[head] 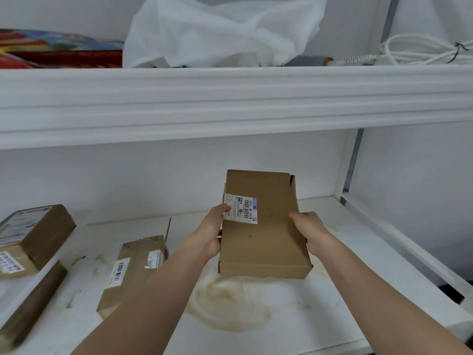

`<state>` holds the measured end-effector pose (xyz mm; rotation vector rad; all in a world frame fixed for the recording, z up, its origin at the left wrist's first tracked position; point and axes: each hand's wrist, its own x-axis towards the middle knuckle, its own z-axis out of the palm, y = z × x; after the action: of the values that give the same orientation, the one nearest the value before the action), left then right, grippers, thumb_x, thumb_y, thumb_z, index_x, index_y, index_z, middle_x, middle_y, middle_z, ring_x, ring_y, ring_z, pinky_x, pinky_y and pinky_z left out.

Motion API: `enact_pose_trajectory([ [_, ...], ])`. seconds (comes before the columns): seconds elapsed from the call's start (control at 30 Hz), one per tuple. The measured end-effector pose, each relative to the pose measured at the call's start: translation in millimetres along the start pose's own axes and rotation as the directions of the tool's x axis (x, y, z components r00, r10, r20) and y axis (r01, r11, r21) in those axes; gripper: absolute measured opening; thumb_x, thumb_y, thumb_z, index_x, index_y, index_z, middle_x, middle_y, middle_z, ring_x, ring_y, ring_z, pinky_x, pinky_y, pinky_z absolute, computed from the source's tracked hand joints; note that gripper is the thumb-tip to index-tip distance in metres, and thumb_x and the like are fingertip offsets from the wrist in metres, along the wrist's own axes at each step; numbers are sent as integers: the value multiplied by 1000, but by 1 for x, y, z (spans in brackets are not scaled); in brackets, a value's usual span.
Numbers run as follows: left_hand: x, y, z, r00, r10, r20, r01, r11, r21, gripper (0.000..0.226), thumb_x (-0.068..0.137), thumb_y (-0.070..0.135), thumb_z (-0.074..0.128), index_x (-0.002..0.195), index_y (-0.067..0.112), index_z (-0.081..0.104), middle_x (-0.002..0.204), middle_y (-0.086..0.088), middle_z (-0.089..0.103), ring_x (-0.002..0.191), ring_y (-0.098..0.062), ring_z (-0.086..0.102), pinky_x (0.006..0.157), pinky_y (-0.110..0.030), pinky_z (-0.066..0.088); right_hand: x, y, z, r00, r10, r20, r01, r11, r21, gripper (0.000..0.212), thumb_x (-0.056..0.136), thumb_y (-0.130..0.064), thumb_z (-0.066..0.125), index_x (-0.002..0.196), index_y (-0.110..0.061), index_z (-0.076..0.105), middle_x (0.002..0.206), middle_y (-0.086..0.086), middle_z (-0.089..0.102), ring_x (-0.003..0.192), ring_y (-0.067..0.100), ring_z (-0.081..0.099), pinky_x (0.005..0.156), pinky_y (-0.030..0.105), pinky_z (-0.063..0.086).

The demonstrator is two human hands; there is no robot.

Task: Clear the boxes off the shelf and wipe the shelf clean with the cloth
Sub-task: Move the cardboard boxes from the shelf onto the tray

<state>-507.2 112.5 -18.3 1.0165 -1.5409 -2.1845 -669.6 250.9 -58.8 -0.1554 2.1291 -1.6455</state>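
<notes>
A flat brown cardboard box (266, 239) with a white barcode label is held tilted above the white lower shelf (332, 316). My left hand (208, 234) grips its left edge, thumb on the label. My right hand (311, 228) grips its right edge. Under the box the shelf carries a wide brownish smear (230, 303). A smaller labelled box (130, 272) lies on the shelf to the left. No cloth is in sight.
At the far left, past a white divider, a taped parcel (30, 239) sits above a dark box (33, 301). The upper shelf (230, 98) holds a white bag (225, 32), a red printed item (58, 51) and a coiled white cable (419, 51).
</notes>
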Motion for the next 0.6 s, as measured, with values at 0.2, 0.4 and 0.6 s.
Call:
enact_pose_trajectory([
  [0.2, 10, 0, -10, 1000, -1, -3, 2, 1000, 23, 12, 91, 15, 59, 99, 11, 67, 84, -7, 71, 72, -21, 66, 67, -33, 57, -4, -5, 0, 998, -44, 53, 43, 999, 23, 28, 96, -22, 45, 114, -9, 61, 108, 8, 67, 92, 24, 64, 65, 29, 48],
  [0.4, 17, -2, -19, 1000, -16, -20, 17, 999, 28, 16, 91, 5, 54, 96, 13, 67, 89, -6, 70, 78, -21, 65, 67, -35, 55, -2, -11, -3, 997, -33, 64, 32, 999, 30, 25, 94, -22, 45, 106, -11, 64, 105, 6, 69, 92, 24, 63, 81, 33, 49],
  [0.6, 20, -5, -18, 1000, 15, -6, -15, 999, 39, 25, 86, -4, 58, 107, 5, 67, 95, -5, 69, 80, -16, 60, 73, -29, 51, -3, -12, -6, 995, -17, 98, 15, 1000, 17, 21, 97, -21, 46, 106, -11, 63, 105, 5, 68, 89, 20, 61, 75, 29, 47],
])
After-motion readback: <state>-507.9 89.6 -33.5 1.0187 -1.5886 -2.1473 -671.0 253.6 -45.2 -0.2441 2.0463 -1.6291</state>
